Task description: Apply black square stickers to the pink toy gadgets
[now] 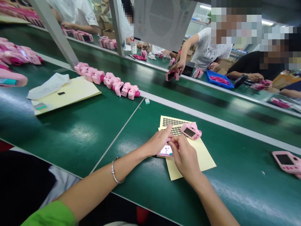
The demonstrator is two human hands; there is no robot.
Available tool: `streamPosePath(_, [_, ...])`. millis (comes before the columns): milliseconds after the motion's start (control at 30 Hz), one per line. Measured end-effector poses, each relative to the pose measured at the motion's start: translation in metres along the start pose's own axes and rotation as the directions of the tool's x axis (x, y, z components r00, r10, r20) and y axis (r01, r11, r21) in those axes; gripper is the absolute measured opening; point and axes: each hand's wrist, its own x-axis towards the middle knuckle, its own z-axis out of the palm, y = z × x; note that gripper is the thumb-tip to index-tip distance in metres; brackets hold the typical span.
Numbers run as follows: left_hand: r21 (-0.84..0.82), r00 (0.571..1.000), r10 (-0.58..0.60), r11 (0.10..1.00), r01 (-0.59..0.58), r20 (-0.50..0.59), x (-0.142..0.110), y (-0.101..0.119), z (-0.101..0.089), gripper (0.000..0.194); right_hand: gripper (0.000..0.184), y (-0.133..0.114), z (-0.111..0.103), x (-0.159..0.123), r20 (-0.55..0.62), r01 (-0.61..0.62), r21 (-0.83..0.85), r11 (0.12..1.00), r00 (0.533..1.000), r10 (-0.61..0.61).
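My left hand (158, 141) curls over a small pink toy camera (166, 151) whose screen glows, holding it down on a yellow sheet (202, 157). My right hand (184, 153) meets it from the right, fingertips pinched at the camera's top edge; what they pinch is too small to make out. A second pink camera (191, 130) lies screen up just beyond my fingers. Under it sits a sheet of small black stickers (172, 123).
A row of pink cameras (108, 81) lines the belt's far edge to the left, by a yellow pad (70, 92) with a white cloth (48, 86). Another pink camera (287, 161) lies at right. Other people work across the belt, beside a blue tray (219, 80).
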Motion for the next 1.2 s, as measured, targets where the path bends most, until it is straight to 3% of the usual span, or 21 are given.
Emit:
streamPosePath(267, [0.064,1.0,-0.028,0.998,0.027,0.003,-0.001,0.004,0.0,0.073,0.014,-0.003,0.002,-0.002,-0.072,0.001,0.033,0.999,0.997,0.002])
streamPosePath(400, [0.131,0.999,0.024,0.991,-0.028,0.037,-0.008,0.012,0.001,0.076,0.018,-0.003,0.0,-0.001,-0.018,-0.117,0.21,0.971,0.992,0.124])
streamPosePath(467, [0.166,0.997,0.065,0.983,-0.073,0.049,-0.01,0.015,0.001,0.073,0.024,-0.001,-0.001,0.001,0.029,-0.238,0.326,0.915,0.97,0.242])
streamPosePath(567, [0.177,0.992,0.128,0.976,-0.129,0.019,-0.011,0.016,-0.001,0.065,0.039,0.002,-0.004,0.004,0.113,-0.413,0.501,0.761,0.902,0.416])
streamPosePath(667, [0.078,0.993,0.119,0.99,-0.117,-0.016,-0.009,0.015,-0.004,0.047,0.047,0.008,-0.009,0.008,0.287,-0.523,0.607,0.598,0.846,0.449])
streamPosePath(733, [-0.046,0.999,0.048,0.998,-0.047,0.024,-0.007,0.014,-0.006,0.036,0.046,0.014,-0.012,0.008,0.363,-0.559,0.623,0.546,0.826,0.432])
streamPosePath(833, [-0.116,0.995,-0.02,0.993,0.031,0.099,-0.006,0.012,-0.011,0.031,0.045,0.023,-0.013,0.008,0.377,-0.552,0.651,0.521,0.831,0.408])
streamPosePath(1033, [-0.042,0.998,0.057,0.998,-0.056,0.015,-0.003,0.009,-0.014,0.031,0.042,0.029,-0.007,0.005,0.298,-0.476,0.677,0.561,0.874,0.383])
streamPosePath(1200, [0.011,0.994,0.105,0.994,-0.105,0.009,-0.003,0.007,-0.015,0.03,0.037,0.024,-0.005,0.003,0.257,-0.429,0.688,0.585,0.899,0.356])
